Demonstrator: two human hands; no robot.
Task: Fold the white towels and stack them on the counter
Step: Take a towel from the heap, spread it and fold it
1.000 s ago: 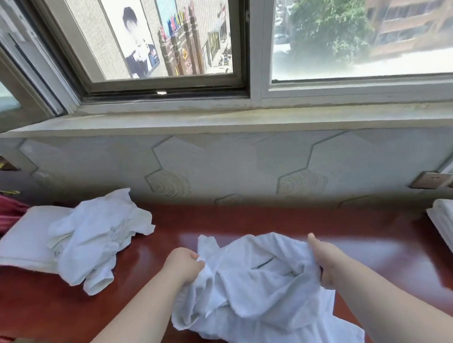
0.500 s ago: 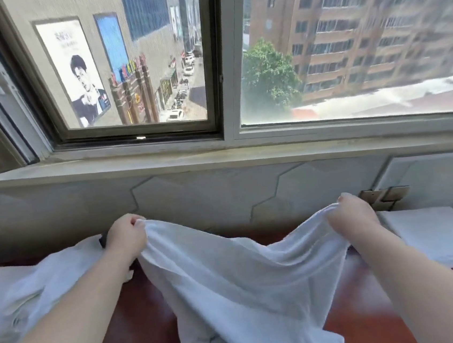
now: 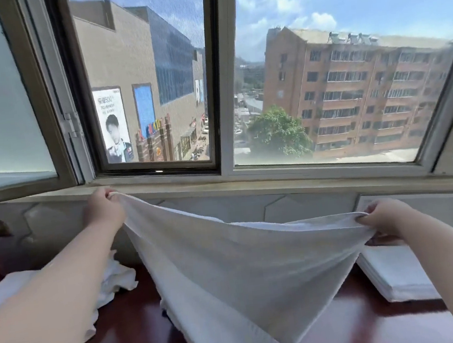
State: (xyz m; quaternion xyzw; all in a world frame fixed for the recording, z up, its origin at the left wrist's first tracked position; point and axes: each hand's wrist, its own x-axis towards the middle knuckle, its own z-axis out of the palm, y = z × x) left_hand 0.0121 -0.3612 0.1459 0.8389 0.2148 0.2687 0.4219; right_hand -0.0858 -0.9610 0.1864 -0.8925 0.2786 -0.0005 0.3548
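White towel is spread in the air below the window sill. Its top edge is stretched between both hands and its lower point trails onto the counter under the sill. Left hand is up at sill height, fingers curled tight round a bunched corner. Right hand sits lower, below the sill's right part, thumb and fingertips pinching the other corner. Folded stack lies under the sill's right end, crumpled towels under its left end.

Risks: hands are uneven, so the first fold likely goes skewed. The light pinch could slip under tension. The trailing tail may drag or snag.

Vs half a second back: left hand higher, hands further apart, top edge tauter.
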